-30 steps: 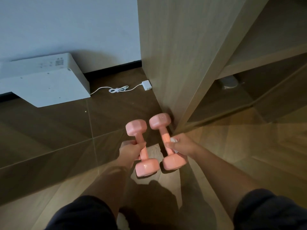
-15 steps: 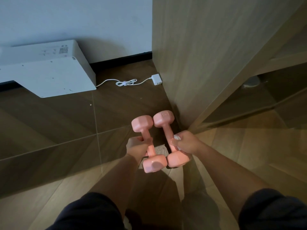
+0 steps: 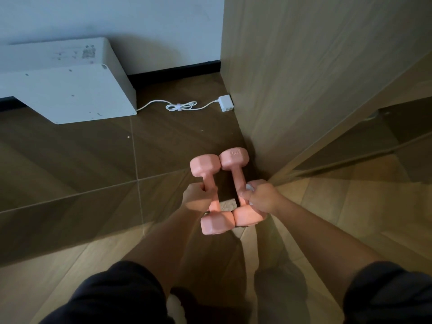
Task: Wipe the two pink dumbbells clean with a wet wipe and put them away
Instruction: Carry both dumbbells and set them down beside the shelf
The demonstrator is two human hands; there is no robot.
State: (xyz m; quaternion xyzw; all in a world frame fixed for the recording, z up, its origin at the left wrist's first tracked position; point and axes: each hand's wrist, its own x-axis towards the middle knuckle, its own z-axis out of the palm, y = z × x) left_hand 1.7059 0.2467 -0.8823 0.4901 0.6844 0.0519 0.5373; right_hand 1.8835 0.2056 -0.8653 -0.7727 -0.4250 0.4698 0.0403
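Two pink dumbbells sit side by side just above the wooden floor, close to the corner of a wooden cabinet. My left hand (image 3: 197,195) grips the handle of the left dumbbell (image 3: 205,168). My right hand (image 3: 261,195) grips the handle of the right dumbbell (image 3: 233,159), which is marked 1KG on its far head. A bit of white wet wipe (image 3: 249,187) shows between my right fingers and the handle. The near heads of both dumbbells touch each other.
The tall wooden cabinet side (image 3: 304,78) stands right behind the dumbbells, with open lower shelves (image 3: 385,136) to the right. A white box-shaped appliance (image 3: 67,90) lies against the wall at left. A white cable with adapter (image 3: 225,102) lies on the floor.
Both dumbbells came closer together until their heads touch, and moved nearer the cabinet corner. My view shifted left and down, so less of the shelves shows.
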